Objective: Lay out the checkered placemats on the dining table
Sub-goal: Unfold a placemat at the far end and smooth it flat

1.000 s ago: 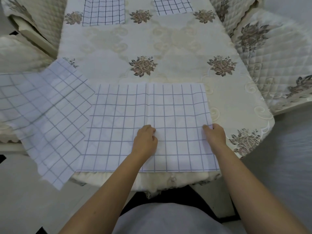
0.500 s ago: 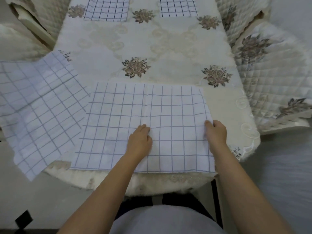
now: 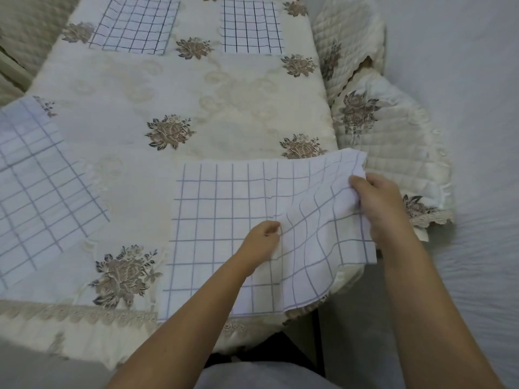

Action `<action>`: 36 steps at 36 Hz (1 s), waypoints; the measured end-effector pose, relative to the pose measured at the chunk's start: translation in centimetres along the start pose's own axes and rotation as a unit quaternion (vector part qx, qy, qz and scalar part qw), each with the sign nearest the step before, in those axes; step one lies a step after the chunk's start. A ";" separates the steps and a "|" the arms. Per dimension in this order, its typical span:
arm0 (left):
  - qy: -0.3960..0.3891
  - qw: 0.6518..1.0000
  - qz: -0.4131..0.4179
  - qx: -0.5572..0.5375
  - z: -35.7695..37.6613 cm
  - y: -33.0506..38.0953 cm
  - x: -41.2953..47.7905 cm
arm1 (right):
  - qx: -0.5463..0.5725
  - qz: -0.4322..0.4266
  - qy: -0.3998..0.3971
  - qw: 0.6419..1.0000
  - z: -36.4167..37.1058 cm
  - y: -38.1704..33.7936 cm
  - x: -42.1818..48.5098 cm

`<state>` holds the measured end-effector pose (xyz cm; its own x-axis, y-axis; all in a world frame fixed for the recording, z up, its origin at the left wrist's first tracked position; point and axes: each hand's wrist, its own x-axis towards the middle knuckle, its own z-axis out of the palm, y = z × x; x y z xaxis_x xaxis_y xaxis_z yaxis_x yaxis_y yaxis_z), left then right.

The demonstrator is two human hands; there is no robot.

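Note:
A white placemat with a blue-grey grid (image 3: pixel 224 214) lies at the near right of the dining table (image 3: pixel 174 85), which wears a cream cloth with brown flowers. My right hand (image 3: pixel 376 203) grips its right edge and holds that side lifted and rippled. My left hand (image 3: pixel 264 242) pinches the mat near its middle fold. Another checkered placemat (image 3: pixel 36 186) lies skewed at the left edge. Two more rest flat at the far end, one on the left (image 3: pixel 134 26) and one on the right (image 3: pixel 250 26).
Quilted cream chair covers (image 3: pixel 373 122) stand close against the table's right side, with another chair (image 3: pixel 25 32) at the far left. The lace hem of the cloth (image 3: pixel 84 315) hangs over the near edge. Grey floor (image 3: pixel 471 108) lies to the right.
The near placemat has slid to the right along the table. Its right side, flat before, is now lifted and rippled in my right hand, and my left hand has gone from pressing to pinching.

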<state>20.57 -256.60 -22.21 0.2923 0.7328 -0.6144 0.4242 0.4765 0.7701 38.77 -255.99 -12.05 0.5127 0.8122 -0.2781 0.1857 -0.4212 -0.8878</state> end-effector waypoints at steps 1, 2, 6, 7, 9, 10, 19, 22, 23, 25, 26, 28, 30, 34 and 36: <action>-0.014 1.000 -0.009 -0.024 0.1 0.1 0.0 | -0.010 -0.013 -0.015 1.000 0.3 -0.5 -0.2; -0.022 0.999 -0.017 -0.046 0.0 0.1 0.0 | -0.024 -0.028 -0.028 0.999 0.8 -1.1 -0.4; -0.014 0.992 -0.043 -0.114 -1.7 -0.6 -0.5 | -0.078 -0.094 -0.102 0.987 4.1 -2.6 -1.8; -0.003 0.989 -0.052 -0.135 -2.5 -0.9 -0.7 | -0.087 -0.101 -0.126 0.983 5.1 -2.8 -2.3; 0.021 0.982 -0.071 -0.176 -4.0 -1.5 -1.1 | -0.115 -0.118 -0.168 0.972 7.2 -3.1 -3.2; 0.035 0.977 -0.080 -0.195 -5.1 -2.0 -1.4 | -0.125 -0.126 -0.191 0.965 8.6 -3.1 -3.8; 0.097 0.945 -0.103 -0.294 -12.6 -5.7 -3.5 | -0.174 -0.079 -0.294 0.936 16.6 -1.7 -7.1; 0.093 0.949 -0.114 -0.278 -13.7 -6.6 -3.6 | -0.154 -0.036 -0.298 0.941 17.6 -1.1 -7.7; 0.093 0.950 -0.118 -0.274 -13.9 -6.8 -3.5 | -0.143 -0.019 -0.300 0.943 17.8 -0.9 -7.8; 0.104 0.949 -0.123 -0.271 -14.0 -7.0 -3.3 | -0.141 0.004 -0.298 0.944 18.0 -0.4 -7.9; 0.111 0.950 -0.128 -0.262 -13.9 -6.9 -3.2 | -0.143 0.013 -0.294 0.945 18.0 0.0 -7.8; 0.113 0.957 -0.136 -0.228 -13.7 -6.7 -3.0 | -0.143 0.031 -0.277 0.950 17.8 0.8 -7.5; 0.118 0.966 -0.139 -0.185 -13.6 -6.5 -2.9 | -0.145 0.048 -0.260 0.953 17.4 1.7 -7.1; 0.131 0.983 -0.113 -0.064 -13.8 -7.0 -2.5 | -0.155 0.076 -0.223 0.959 16.3 3.5 -6.0; 0.142 0.985 -0.100 -0.002 -13.9 -7.2 -2.4 | -0.165 0.088 -0.206 0.961 15.8 4.4 -5.6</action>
<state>4.93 -255.04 -23.94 -0.0481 0.7293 -0.6825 0.4453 0.6273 0.6389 23.49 -256.02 -20.24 0.1988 0.7789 -0.5948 0.4174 -0.6164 -0.6676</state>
